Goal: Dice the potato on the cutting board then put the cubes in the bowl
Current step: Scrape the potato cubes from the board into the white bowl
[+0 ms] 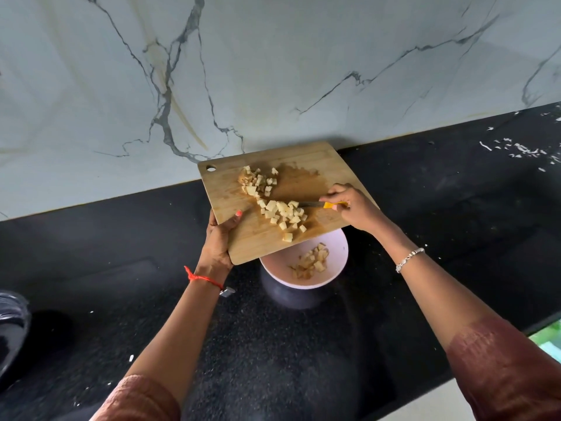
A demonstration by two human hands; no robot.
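My left hand grips the near left edge of the wooden cutting board, thumb on top, holding it tilted over the pale pink bowl. Potato cubes lie in a loose heap near the board's lower edge, and a second cluster of cubes sits higher up near the hanging hole. My right hand holds a yellow-handled knife, its blade lying against the lower heap. Several cubes lie inside the bowl, whose far rim is hidden under the board.
The bowl stands on a black speckled countertop below a white marble wall. White scraps are scattered at the far right of the counter. A dark object sits at the left edge.
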